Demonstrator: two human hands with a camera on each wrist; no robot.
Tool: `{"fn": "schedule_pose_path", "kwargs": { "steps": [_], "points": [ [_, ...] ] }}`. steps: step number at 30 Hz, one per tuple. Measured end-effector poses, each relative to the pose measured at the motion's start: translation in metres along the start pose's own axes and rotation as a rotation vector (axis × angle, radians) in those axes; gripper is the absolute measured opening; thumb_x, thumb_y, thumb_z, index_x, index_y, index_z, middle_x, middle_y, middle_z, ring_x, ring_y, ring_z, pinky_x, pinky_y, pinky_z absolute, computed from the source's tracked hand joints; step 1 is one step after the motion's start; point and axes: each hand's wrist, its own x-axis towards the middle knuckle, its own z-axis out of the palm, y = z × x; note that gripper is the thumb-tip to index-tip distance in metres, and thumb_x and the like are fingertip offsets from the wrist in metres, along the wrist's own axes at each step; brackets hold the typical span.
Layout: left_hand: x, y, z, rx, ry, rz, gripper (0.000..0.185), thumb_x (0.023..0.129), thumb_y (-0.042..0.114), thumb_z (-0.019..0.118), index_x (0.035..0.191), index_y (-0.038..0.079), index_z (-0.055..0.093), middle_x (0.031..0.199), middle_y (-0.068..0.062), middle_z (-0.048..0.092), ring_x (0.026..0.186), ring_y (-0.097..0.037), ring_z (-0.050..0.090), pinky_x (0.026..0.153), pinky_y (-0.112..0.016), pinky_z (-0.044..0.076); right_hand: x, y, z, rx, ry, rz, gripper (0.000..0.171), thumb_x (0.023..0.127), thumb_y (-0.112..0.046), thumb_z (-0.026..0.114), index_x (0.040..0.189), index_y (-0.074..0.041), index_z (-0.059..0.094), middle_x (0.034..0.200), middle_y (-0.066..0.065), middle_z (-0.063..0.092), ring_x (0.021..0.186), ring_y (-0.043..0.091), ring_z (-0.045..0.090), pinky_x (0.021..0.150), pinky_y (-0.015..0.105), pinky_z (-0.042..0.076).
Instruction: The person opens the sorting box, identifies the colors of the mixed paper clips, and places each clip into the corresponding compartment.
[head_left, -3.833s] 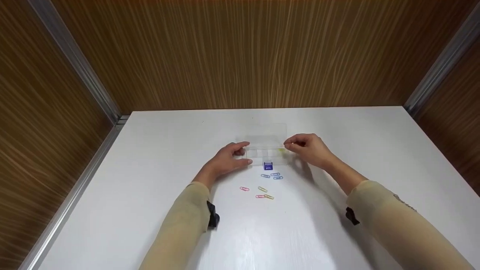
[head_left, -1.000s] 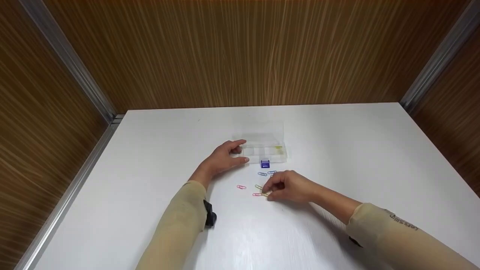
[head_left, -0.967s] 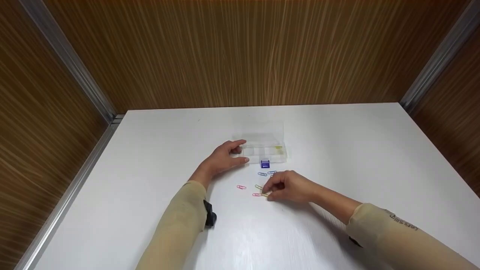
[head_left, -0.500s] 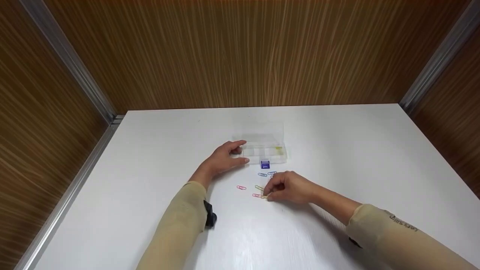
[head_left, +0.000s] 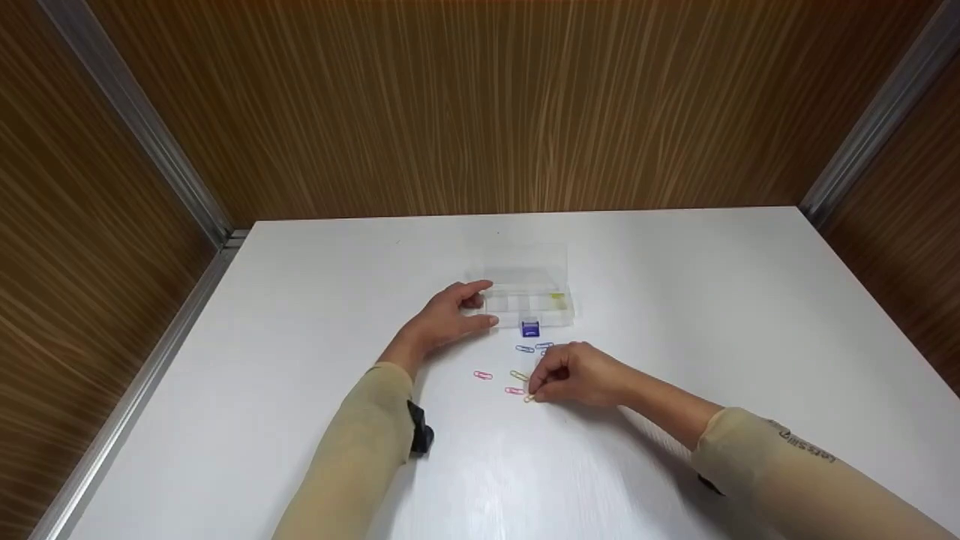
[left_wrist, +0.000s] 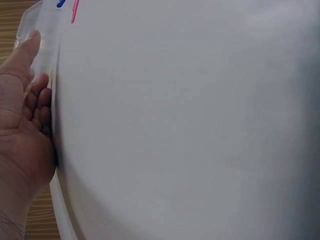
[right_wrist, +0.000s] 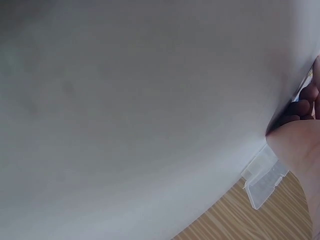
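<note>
My left hand (head_left: 450, 313) holds the left end of a clear plastic compartment box (head_left: 502, 301), thumb at its front edge and index finger towards the hinge. The box's lid (head_left: 525, 264) stands raised at the back, and a blue latch tab (head_left: 530, 329) is at the front. Something yellow (head_left: 557, 296) lies in the back right compartment. In front of the box, my right hand (head_left: 585, 375) pinches a yellow paper clip (head_left: 529, 399) at the table top. Another yellow paper clip (head_left: 519, 375) and a pink paper clip (head_left: 514, 391) lie just left of these fingertips.
A second pink paper clip (head_left: 483, 375) lies farther left. Blue paper clips (head_left: 525, 349) lie between the box and my right hand, one partly hidden by it. The white table (head_left: 300, 360) ends at a wood-grain panel (head_left: 480, 112) behind.
My right hand has come from the box's right end to the clips in front. The pinched yellow clip has turned and shifted off the pink clip. My left hand stays at the box.
</note>
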Motion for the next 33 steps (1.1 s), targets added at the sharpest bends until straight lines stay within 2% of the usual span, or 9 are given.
{"fn": "schedule_pose_path", "kwargs": {
  "steps": [5, 25, 33],
  "points": [
    [0.0, -0.0002, -0.0005, 0.0, -0.005, 0.02, 0.069, 0.095, 0.03, 0.082, 0.157, 0.019, 0.053, 0.128, -0.004, 0.056, 0.121, -0.023, 0.049, 0.114, -0.041, 0.037, 0.0, 0.0001, 0.0003, -0.005, 0.001, -0.002, 0.007, 0.091, -0.007, 0.084, 0.094, -0.014, 0.084, 0.089, -0.004, 0.07, 0.084, 0.011, 0.058, 0.072, 0.02, 0.047],
    [0.0003, -0.0012, 0.0006, 0.006, 0.002, 0.019, 0.068, 0.095, 0.031, 0.082, 0.157, 0.021, 0.054, 0.129, -0.005, 0.057, 0.121, -0.023, 0.051, 0.114, -0.042, 0.038, 0.0006, 0.0033, 0.0011, -0.059, 0.001, -0.044, 0.005, 0.095, -0.01, 0.081, 0.094, -0.015, 0.084, 0.09, -0.006, 0.068, 0.086, 0.011, 0.056, 0.076, 0.023, 0.046],
    [0.0004, -0.0009, 0.001, 0.006, 0.004, -0.007, 0.068, 0.095, 0.033, 0.082, 0.157, 0.024, 0.054, 0.129, -0.003, 0.057, 0.121, -0.022, 0.05, 0.113, -0.041, 0.039, 0.0001, 0.003, 0.0027, 0.0, 0.0, -0.051, 0.005, 0.09, -0.01, 0.086, 0.093, -0.011, 0.082, 0.089, -0.002, 0.07, 0.083, 0.012, 0.057, 0.073, 0.02, 0.046]
  ]
}}
